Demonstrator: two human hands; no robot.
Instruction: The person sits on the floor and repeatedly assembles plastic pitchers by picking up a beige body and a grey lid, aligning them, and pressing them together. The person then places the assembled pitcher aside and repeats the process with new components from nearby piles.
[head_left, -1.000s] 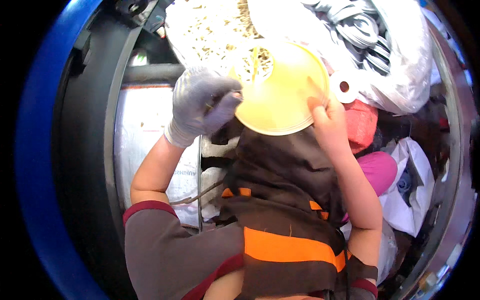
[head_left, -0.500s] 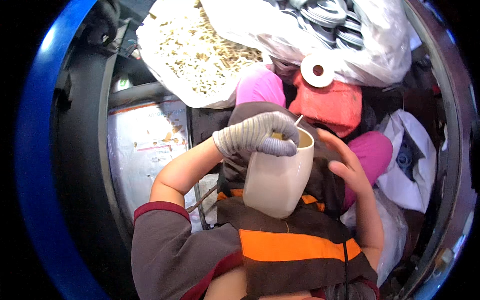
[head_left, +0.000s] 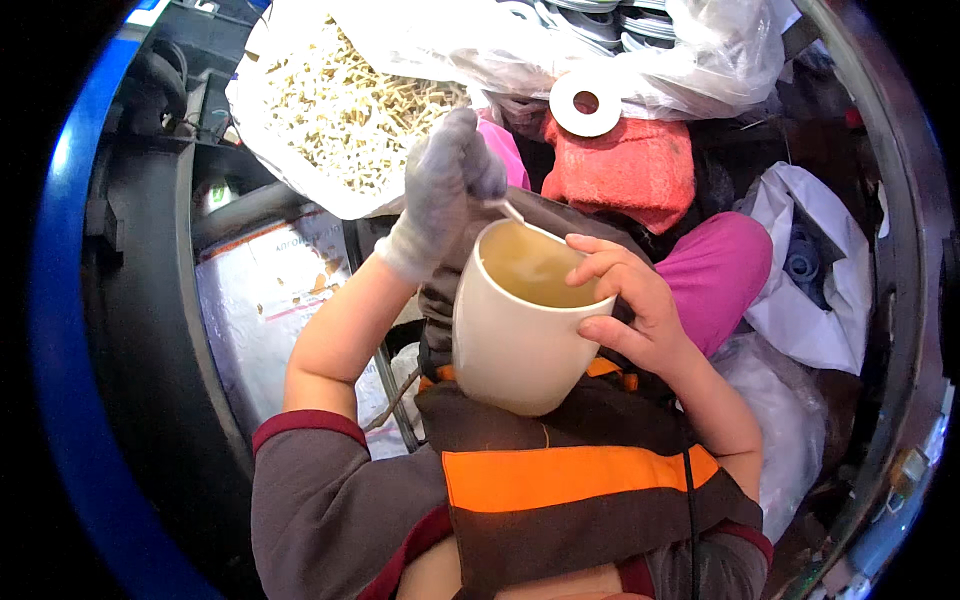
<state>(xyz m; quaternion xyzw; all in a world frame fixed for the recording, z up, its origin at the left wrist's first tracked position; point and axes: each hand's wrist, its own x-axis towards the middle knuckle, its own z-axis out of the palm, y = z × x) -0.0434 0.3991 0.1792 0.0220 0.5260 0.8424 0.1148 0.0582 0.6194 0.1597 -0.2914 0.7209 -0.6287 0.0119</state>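
A cream-white, rounded pot [head_left: 520, 350] leans on my lap with its wide mouth tipped up, so its smooth inside shows. My right hand [head_left: 635, 305], bare, is closed on the pot's right rim, fingers over the edge and thumb outside. Just beyond the left side of the mouth is my left hand [head_left: 450, 180] in a grey-white striped glove, off the pot and curled closed. A thin whitish piece [head_left: 511, 212] juts from it towards the rim; its other end is hidden in the fist, so I cannot tell its kind.
Ahead on the left stands a white sack [head_left: 345, 205] full of small pale pieces [head_left: 340, 110]. A clear plastic bag [head_left: 690, 80] holds grey-white rings. A flat white ring [head_left: 585, 122] rests on a red cloth bundle [head_left: 625, 175]. Another white bag [head_left: 815, 260] lies to the right.
My left hand has let go of the pot's rim and moved up and left. My right hand, open beside the pot before, has taken hold of the rim. The pot's mouth is turned more towards me.
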